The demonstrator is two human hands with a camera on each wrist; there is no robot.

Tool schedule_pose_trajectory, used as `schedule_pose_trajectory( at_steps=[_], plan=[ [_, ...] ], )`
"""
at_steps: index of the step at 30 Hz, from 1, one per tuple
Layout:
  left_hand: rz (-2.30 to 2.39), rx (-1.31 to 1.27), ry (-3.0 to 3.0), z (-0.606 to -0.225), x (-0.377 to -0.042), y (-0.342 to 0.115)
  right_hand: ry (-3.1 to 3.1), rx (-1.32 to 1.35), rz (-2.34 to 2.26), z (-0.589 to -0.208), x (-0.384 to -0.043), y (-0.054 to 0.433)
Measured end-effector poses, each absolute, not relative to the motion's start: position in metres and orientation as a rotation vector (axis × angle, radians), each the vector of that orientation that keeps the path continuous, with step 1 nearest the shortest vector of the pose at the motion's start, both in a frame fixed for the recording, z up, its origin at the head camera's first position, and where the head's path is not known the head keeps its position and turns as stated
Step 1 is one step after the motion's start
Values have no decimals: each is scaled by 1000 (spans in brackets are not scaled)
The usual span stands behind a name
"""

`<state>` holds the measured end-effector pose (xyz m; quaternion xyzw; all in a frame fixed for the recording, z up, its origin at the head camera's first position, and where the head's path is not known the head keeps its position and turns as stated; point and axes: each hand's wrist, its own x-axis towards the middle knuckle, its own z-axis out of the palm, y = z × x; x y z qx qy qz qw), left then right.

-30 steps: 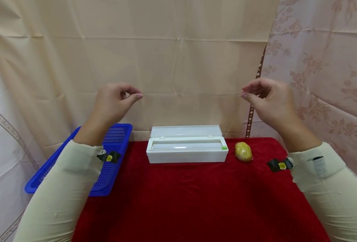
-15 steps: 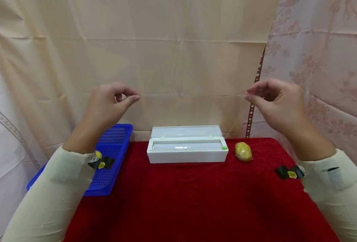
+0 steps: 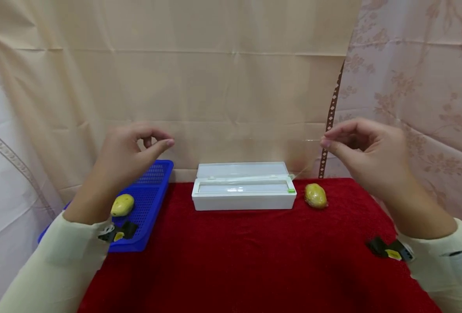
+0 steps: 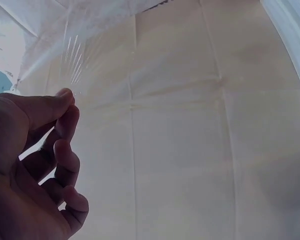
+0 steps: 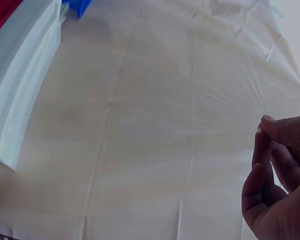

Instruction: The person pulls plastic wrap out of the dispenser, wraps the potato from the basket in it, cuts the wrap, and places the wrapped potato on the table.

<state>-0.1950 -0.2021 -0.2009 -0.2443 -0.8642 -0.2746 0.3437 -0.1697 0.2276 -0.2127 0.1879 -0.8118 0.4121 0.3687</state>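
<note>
A sheet of clear plastic wrap [image 5: 235,102] stretches between both hands, creased into fine rays at the pinched corners. My left hand [image 3: 123,152] pinches one corner between thumb and index finger, above the blue basket [image 3: 158,198]. At the other corner, the thumb and fingertips of my right hand [image 3: 375,156] grip the film. Below and between the hands stands a white wrap dispenser [image 3: 244,202], its lid [image 3: 242,169] raised and a green slider [image 3: 291,190] at its right end. The film's lower part runs down toward the dispenser, barely visible.
Right of the dispenser lies a film-wrapped yellow mango [image 3: 315,195]. Another yellow mango [image 3: 123,205] rests in the basket beside my left wrist. A red cloth [image 3: 246,256] covers the table, and a beige curtain [image 3: 215,87] hangs behind.
Both hands have spread farther apart and come lower, toward me, still pinching the wrap. The mango in the basket has come out from behind my left arm.
</note>
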Motion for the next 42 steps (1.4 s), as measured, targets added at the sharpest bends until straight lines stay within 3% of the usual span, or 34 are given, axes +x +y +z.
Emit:
schedule_pose_trajectory(
  at_steps=[10, 24, 32, 42],
  plan=[
    [-705, -828, -2171, -232, -154, -213, -2128, 498, 1141, -249, -123, 229],
    [-706, -848, -2216, -272, -118, -226, -2393, 456, 1327, -319, -64, 221],
    [-726, -925, -2174, -291, -103, -229, -2544, 416, 1539, -362, -54, 221],
    [-747, -1061, -2373, -337, -86, -223, -2704, 472, 1564, -405, -56, 255]
  ],
)
